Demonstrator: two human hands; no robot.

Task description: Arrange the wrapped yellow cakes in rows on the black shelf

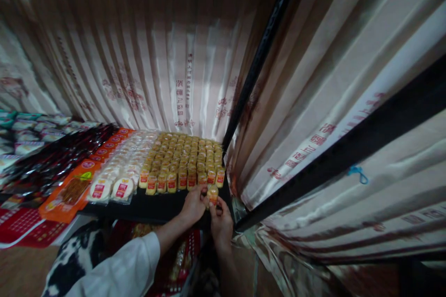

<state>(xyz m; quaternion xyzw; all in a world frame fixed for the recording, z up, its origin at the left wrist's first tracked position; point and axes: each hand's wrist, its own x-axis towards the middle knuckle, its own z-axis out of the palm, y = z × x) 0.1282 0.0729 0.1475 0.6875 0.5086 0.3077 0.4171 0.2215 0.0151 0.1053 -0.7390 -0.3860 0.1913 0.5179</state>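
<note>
A small yellow snack packet (212, 191) with a red-and-orange label is held up at the front edge of a black shelf (153, 204). My left hand (195, 203) pinches at its left side, fingers closed. From below and to the right, my right hand (221, 222) grips it between thumb and fingers. Just behind my hands stand rows of matching yellow packets (181, 177), packed closely, the front ones showing red labels. How much of the held packet lies under my fingertips is hidden.
To the left lie round white cakes in clear wrap (121, 189), orange packs (71, 190) and dark shiny packs (52, 162). A red crate (197, 246) with wrapped goods sits below. Black posts (258, 72) and pale printed curtains (205, 60) enclose the back and right.
</note>
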